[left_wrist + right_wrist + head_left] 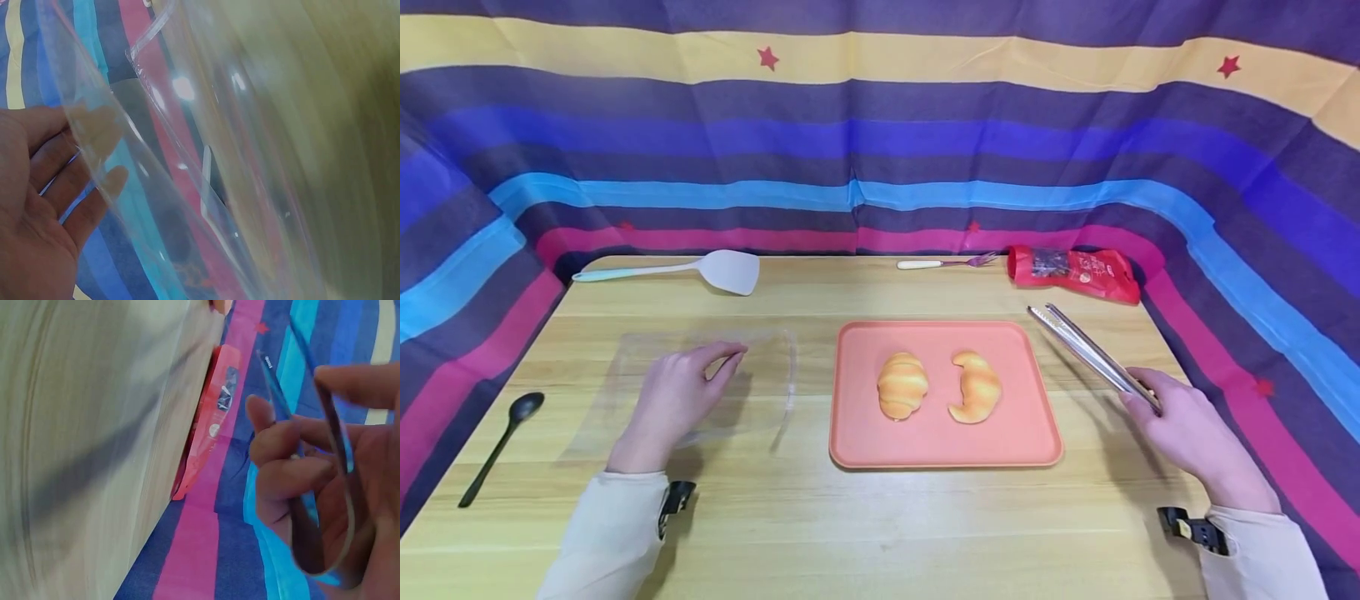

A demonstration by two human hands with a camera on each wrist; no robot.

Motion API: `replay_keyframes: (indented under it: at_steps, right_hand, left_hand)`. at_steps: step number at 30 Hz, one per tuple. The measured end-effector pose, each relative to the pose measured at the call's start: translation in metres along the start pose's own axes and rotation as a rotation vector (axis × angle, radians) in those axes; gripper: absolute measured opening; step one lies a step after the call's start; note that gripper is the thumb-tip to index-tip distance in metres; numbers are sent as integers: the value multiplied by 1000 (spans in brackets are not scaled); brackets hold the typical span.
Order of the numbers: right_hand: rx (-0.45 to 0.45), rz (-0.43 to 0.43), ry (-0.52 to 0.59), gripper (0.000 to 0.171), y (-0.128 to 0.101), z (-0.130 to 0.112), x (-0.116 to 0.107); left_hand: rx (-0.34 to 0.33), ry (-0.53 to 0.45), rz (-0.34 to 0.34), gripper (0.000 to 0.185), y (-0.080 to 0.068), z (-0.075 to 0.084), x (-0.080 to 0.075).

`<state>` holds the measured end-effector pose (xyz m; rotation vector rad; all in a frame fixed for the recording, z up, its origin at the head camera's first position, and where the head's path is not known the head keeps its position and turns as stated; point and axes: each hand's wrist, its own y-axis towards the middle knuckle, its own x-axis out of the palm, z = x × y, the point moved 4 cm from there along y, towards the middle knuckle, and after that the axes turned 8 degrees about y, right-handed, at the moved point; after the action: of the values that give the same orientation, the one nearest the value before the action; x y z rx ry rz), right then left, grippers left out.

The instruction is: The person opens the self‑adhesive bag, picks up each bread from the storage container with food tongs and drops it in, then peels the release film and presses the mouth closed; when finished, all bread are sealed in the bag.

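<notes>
Your right hand is curled round the hinge end of the metal tongs, thumb and fingers closed on both arms; the right wrist view shows the two strips pinched together inside your grip. The tongs slant up and away from you, their tips hanging above bare table just beyond the tray's far right corner, nearly closed.

Your left hand lies on the clear plastic container at the left of the tray, fingers loosely bent, thumb and forefinger close together near its far rim. In the left wrist view your fingers are fairly straight against the transparent wall, and you cannot tell whether they really pinch it.

The two croissants sit side by side in the middle of the orange tray, apart from each other and untouched. Nothing stands between the tongs and the bread.

Around you: a black spoon near the left edge, a pale spatula at the far left, a fork and a red snack packet at the far right, the last lying just beyond the tong tips.
</notes>
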<state>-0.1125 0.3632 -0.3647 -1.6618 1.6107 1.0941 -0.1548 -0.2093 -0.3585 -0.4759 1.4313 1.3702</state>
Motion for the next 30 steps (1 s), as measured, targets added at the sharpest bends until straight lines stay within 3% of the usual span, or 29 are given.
replay_keyframes:
  at_steps: [8, 17, 30]
  right_hand:
    - [-59, -21, 12, 45, 1, -7, 3]
    - [-127, -30, -30, 35, -4, -19, 2]
    - [-73, -141, -44, 34, -8, -25, 7]
  left_hand:
    - [-16, 0, -24, 16, -1, 0, 0]
    - [-33, 1, -31, 16, 0, 0, 0]
    - [-30, 9, -36, 17, 0, 0, 2]
